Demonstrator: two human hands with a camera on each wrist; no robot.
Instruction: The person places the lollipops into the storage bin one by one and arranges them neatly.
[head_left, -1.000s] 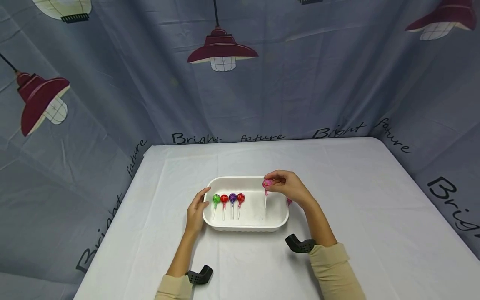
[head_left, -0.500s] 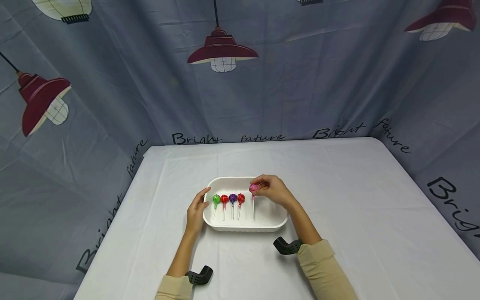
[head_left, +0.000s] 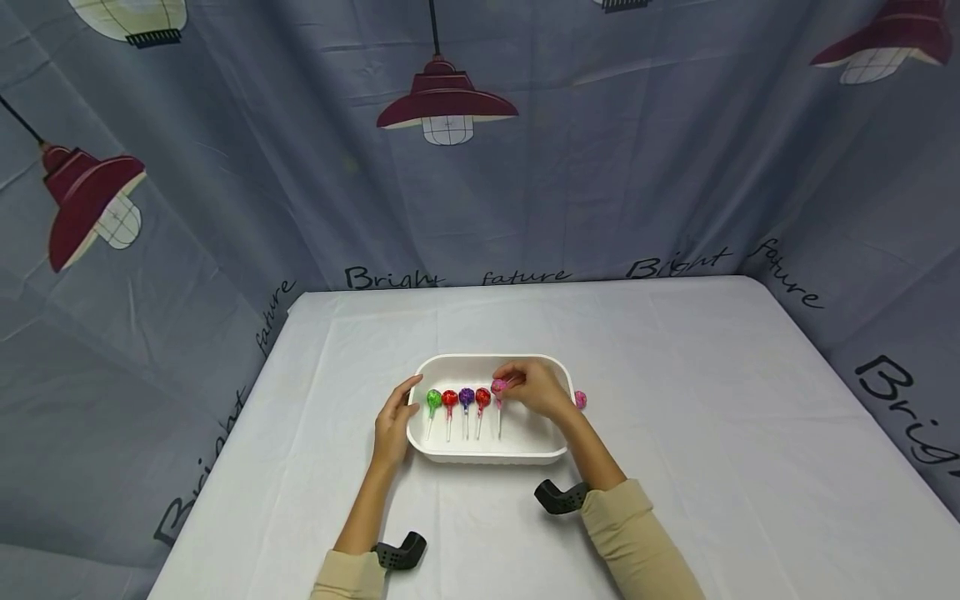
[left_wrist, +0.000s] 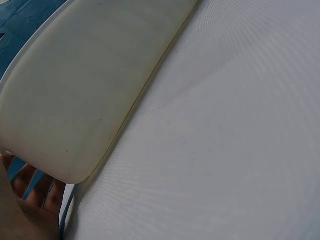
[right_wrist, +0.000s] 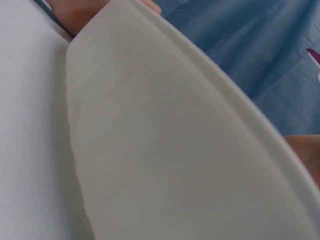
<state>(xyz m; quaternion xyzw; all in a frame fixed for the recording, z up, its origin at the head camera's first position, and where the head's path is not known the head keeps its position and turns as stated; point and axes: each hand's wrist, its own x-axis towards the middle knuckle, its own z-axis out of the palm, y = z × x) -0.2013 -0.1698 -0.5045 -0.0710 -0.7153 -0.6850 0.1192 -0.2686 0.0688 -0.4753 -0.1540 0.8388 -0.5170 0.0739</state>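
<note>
In the head view a white tray (head_left: 487, 457) stands on the table. My left hand (head_left: 389, 427) holds its left end, thumb and fingertips at the rim; the left wrist view shows fingers (left_wrist: 54, 195) against the end wall. My right hand (head_left: 534, 388) pinches a pink lollipop (head_left: 498, 387) by its head, stick pointing down into the tray. Just left of it, a green lollipop (head_left: 433, 399), a red lollipop (head_left: 449, 399), a purple lollipop (head_left: 467, 397) and another red lollipop (head_left: 482, 397) lie in a row, sticks toward me. The tray's side wall (right_wrist: 165, 130) fills the right wrist view.
Beyond the tray's right end, partly hidden, is another pink lollipop (head_left: 581, 400). A white cloth (head_left: 712, 400) covers the table. Behind it hangs a grey-blue curtain (head_left: 600, 192) printed with lamps and lettering.
My right hand has moved left and lower with the pink lollipop, from the tray's right side to beside the row. The left hand and tray have stayed put.
</note>
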